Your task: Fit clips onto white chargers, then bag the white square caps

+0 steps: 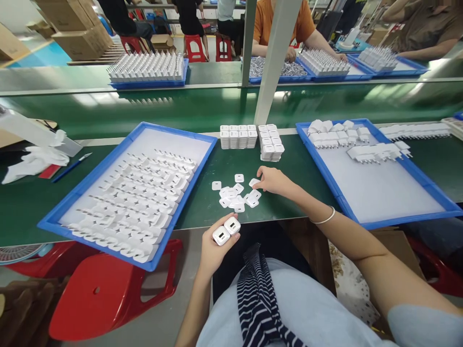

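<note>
Left hand (213,246): held low in front of the body, just off the near edge of the worktop (202,159), fingers closed around two white charger plugs (226,230) lying side by side, port faces up.
Right hand (273,181): stretched out over the worktop, fingertips pinching one plug at the right edge of the loose pile (237,195); the grip looks light.
Key relation: the pile lies straight ahead of the left hand and just left of the right, which is the nearer.
Stacked plugs (251,139): neat blocks beyond the pile, well apart from both hands.
Left tray (72,197): blue rim, rows of pronged plugs.
Right tray (325,166): a few plugs at its far end.
</note>
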A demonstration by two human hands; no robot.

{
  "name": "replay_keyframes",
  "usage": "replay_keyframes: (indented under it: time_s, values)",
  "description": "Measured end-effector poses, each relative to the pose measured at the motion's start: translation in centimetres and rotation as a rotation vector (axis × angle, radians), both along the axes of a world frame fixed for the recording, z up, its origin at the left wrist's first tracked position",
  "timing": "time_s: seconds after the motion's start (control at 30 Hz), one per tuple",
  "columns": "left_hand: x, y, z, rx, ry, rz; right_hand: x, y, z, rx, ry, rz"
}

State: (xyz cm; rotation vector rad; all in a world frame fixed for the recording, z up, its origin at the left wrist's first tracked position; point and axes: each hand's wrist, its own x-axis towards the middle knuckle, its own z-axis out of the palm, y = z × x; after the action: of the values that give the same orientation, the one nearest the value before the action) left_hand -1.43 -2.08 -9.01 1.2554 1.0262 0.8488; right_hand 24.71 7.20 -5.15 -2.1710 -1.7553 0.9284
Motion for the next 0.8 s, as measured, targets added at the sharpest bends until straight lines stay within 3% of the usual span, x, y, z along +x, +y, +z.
replay_keyframes:
  time_s: [0.37,0.63,0.7,0.8]
  values:
    - [0.3,-0.1,-0.1,0.007,0.002,0.015,-0.7,-0.5,-1.1,0.082,-0.116,-0.006]
    - [1.2,-0.9,1.3,0.02,0.016,0.035,-1.2,-1.8,0.3,0.21,-0.038,-0.031]
    - [1.6,-0.9,1.8,0.051,-0.005,0.022,-1.1,-2.8,1.0,0.265,0.044,-0.029]
    - [2.6,-0.8,2.7,0.164,-0.061,-0.003,-1.3,-5.1,1.7,0.32,0.485,-0.051]
